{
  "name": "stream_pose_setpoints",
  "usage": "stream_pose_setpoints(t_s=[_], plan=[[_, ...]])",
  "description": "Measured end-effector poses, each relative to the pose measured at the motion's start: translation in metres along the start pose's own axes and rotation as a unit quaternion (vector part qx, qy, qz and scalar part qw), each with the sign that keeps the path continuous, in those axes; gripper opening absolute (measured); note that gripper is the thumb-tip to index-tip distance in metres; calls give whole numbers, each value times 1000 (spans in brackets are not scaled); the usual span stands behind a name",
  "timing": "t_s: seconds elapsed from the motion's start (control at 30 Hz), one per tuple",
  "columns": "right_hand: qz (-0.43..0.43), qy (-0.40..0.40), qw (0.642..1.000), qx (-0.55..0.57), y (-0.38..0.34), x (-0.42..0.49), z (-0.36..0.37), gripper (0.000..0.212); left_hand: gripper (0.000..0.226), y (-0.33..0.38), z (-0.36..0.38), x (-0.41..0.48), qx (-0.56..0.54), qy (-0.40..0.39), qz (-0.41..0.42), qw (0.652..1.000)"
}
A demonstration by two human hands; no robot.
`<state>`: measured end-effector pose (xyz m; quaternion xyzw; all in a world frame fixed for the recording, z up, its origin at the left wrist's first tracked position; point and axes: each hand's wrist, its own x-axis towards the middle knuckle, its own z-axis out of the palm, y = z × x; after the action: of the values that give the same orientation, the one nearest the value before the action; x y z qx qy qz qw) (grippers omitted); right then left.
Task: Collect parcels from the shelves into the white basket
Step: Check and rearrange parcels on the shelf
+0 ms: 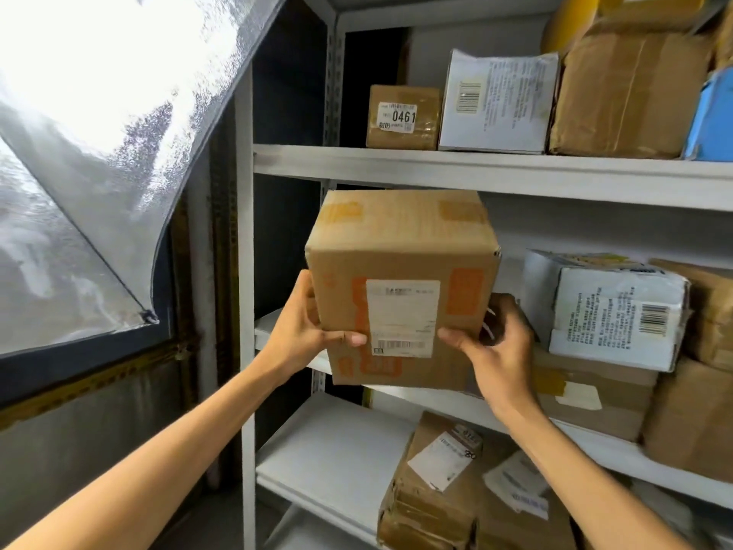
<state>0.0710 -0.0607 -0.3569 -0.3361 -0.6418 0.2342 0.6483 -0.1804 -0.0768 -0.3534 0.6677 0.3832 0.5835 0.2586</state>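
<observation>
A brown cardboard parcel (400, 248) with orange tape and a white shipping label hangs in front of the middle shelf (492, 174), held between both my hands. My left hand (305, 325) grips its lower left edge, thumb across the front face. My right hand (496, 343) grips the lower right edge, thumb on the front beside the label. The box is tilted slightly, its top leaning away. The white basket is not in view.
The white metal rack (248, 351) holds more parcels: a small brown box marked 0461 (402, 117), a white box (497, 101), a white bagged parcel (611, 317) and brown parcels on the lower shelf (440, 482). A clear plastic curtain (99, 152) hangs at the left.
</observation>
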Motion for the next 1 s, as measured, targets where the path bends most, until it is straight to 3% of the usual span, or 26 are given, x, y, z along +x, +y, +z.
stream_pose_setpoints(t_s=[0.1, 0.23, 0.4, 0.5, 0.57, 0.67, 0.7, 0.77, 0.8, 0.87, 0.93, 1.0], plan=[[87, 36, 989, 115, -9, 12, -4, 4, 89, 9, 2, -14, 59, -25, 10, 998], [215, 43, 956, 195, -6, 17, -9, 18, 99, 21, 15, -24, 114, -48, 26, 992], [245, 51, 948, 197, 2, 11, -6, 17, 98, 15, 7, -14, 124, -54, -8, 991], [216, 43, 961, 165, -2, 10, -7, 14, 91, -2, -5, -9, 18, -89, -21, 996], [156, 16, 976, 148, -10, 7, -9, 19, 89, -11, -11, -9, -132, -124, -79, 980], [59, -136, 980, 134, -25, -2, -13, 46, 82, -31, -12, -16, -373, -114, -215, 895], [41, -187, 974, 122, -31, -5, -14, 59, 77, -36, -11, -18, -428, -122, -235, 864], [-3, -240, 970, 47, -37, -7, -15, 89, 66, -42, -4, -20, -480, -112, -247, 834], [-16, -245, 969, 5, -38, -7, -15, 99, 65, -41, -1, -17, -472, -76, -263, 838], [-16, -243, 969, -38, -40, -4, -17, 108, 68, -28, 3, -12, -391, -16, -251, 886], [-2, -215, 977, -13, -45, 4, -19, 90, 75, -5, 3, -8, -335, -11, -214, 918], [11, -163, 987, 13, -53, 16, -20, 55, 85, 12, -7, -3, -280, -13, -198, 939]])
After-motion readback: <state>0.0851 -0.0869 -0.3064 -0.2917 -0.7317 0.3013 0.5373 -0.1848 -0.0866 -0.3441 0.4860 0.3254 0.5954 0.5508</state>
